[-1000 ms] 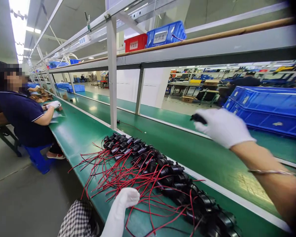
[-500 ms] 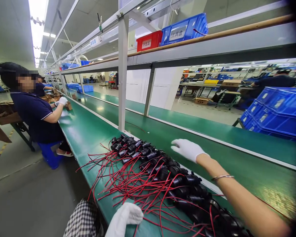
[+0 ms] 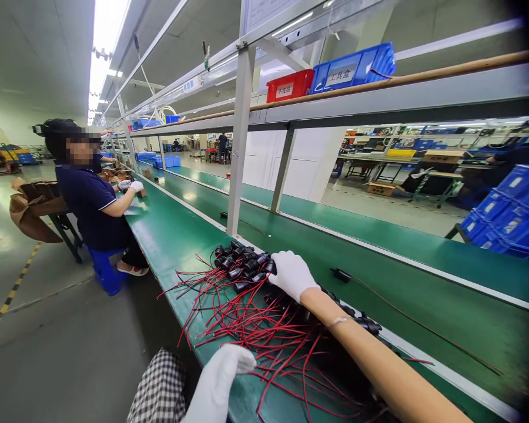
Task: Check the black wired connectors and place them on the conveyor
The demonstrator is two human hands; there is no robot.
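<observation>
A long pile of black cylindrical parts (image 3: 242, 264) with thin red and dark wires (image 3: 247, 317) lies along the green bench. At the pile's far side, my right hand (image 3: 293, 275), in a white glove, has its fingers curled down on a black part at the edge; the fingertips are partly hidden. My left hand (image 3: 229, 373), also gloved in white, is cupped at the bench's near edge beside the wire ends, its fingers extended and nothing visible in it. One black cylindrical part with a long wire (image 3: 341, 274) lies alone on the green belt beyond the pile.
A white rail (image 3: 392, 341) separates bench and belt (image 3: 423, 294). An upright post (image 3: 241, 147) stands behind the pile, below a shelf with red (image 3: 291, 86) and blue bins (image 3: 352, 67). A co-worker (image 3: 92, 188) sits farther along at the left. Blue crates (image 3: 511, 208) are stacked at right.
My right hand has moved from over the belt back left to the pile. A black part with its wire now shows on the belt. My left hand stays near the wires; the view has shifted.
</observation>
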